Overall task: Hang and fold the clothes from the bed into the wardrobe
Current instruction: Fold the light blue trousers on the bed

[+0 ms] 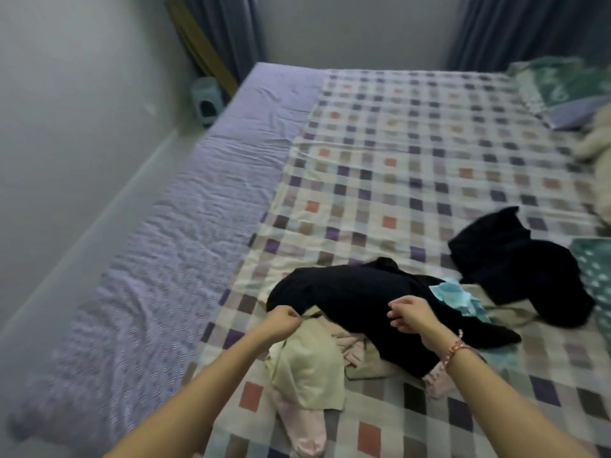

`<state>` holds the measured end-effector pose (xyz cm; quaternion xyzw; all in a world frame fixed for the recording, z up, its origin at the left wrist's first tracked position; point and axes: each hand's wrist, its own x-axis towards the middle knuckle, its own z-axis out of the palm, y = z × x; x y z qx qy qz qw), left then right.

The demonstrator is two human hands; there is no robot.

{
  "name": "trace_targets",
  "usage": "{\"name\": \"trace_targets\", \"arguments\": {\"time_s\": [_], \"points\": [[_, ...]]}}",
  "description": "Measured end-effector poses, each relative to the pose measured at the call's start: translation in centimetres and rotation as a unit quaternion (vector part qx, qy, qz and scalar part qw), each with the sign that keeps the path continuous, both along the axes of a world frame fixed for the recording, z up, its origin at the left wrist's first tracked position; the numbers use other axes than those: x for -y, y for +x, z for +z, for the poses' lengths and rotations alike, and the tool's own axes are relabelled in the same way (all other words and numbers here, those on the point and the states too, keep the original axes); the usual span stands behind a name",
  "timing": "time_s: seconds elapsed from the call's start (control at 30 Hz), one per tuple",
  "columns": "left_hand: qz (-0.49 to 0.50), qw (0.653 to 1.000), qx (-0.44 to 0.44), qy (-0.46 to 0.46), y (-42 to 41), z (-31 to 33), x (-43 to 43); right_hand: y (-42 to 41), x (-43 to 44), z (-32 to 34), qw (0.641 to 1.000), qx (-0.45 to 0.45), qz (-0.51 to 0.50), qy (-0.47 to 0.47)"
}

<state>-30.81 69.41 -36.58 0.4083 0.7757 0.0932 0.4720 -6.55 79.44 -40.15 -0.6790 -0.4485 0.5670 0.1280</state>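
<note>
A black garment (350, 292) lies across a small heap of clothes on the checked bed sheet (413, 143). My left hand (281, 322) grips the garment's left edge with curled fingers. My right hand (408, 314) pinches the black cloth near its middle; a red bead bracelet sits on that wrist. Under the black garment lie a pale yellow cloth (307, 368), pink clothes (304, 424) and a light blue piece (456, 295). A second black garment (515, 262) lies apart to the right.
A lilac mattress strip (185, 209) runs along the bed's left side beside the wall. Green patterned pillows (558, 87) and a cream soft thing (598, 137) sit at the far right. Blue curtains (525, 31) hang behind. A small teal stool (205, 100) stands in the corner.
</note>
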Motion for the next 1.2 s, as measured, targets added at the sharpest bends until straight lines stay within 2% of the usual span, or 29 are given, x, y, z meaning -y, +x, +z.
{"name": "trace_targets", "arguments": {"time_s": [0.23,0.4,0.5,0.57,0.67,0.73,0.8,0.87,1.0,1.1,1.13,1.2], "points": [[-0.071,0.997,-0.013,-0.030,-1.1,-4.4,-2.8,0.5,2.9,-5.8,0.995,0.092,0.017,-0.022],[-0.098,0.995,0.006,-0.035,1.4,-5.8,-6.4,4.9,1.0,-6.9,0.987,0.154,-0.047,-0.019],[-0.112,0.993,0.016,-0.041,3.2,-6.1,-8.4,7.2,-1.4,-7.3,0.976,0.199,-0.085,0.033],[-0.126,0.991,0.018,-0.051,4.6,-6.4,-10.1,8.1,-3.0,-7.3,0.954,0.267,-0.104,0.087],[-0.153,0.986,0.021,-0.068,7.6,-7.1,-13.5,9.9,-5.4,-8.0,0.920,0.378,0.004,0.104],[-0.170,0.983,0.028,-0.061,9.6,-7.5,-15.3,10.7,-6.9,-9.2,0.905,0.412,0.061,0.091],[-0.179,0.982,0.044,-0.047,11.4,-8.0,-16.6,11.3,-8.3,-10.5,0.899,0.425,0.071,0.085],[-0.191,0.978,0.065,-0.045,13.1,-8.4,-17.4,11.9,-9.8,-11.2,0.913,0.397,0.025,0.086],[-0.182,0.977,0.110,-0.036,15.3,-7.9,-17.8,11.6,-12.7,-8.9,0.963,0.209,-0.141,0.094],[-0.068,0.970,0.220,-0.077,16.6,-6.3,-18.8,9.5,-14.4,-5.1,0.971,0.076,-0.195,0.119],[-0.008,0.955,0.276,-0.113,17.0,-5.3,-19.3,8.7,-14.6,-3.5,0.968,0.030,-0.214,0.129],[0.108,0.896,0.392,-0.177,17.4,-3.5,-20.3,7.0,-14.4,-0.1,0.959,-0.060,-0.234,0.151]]}}
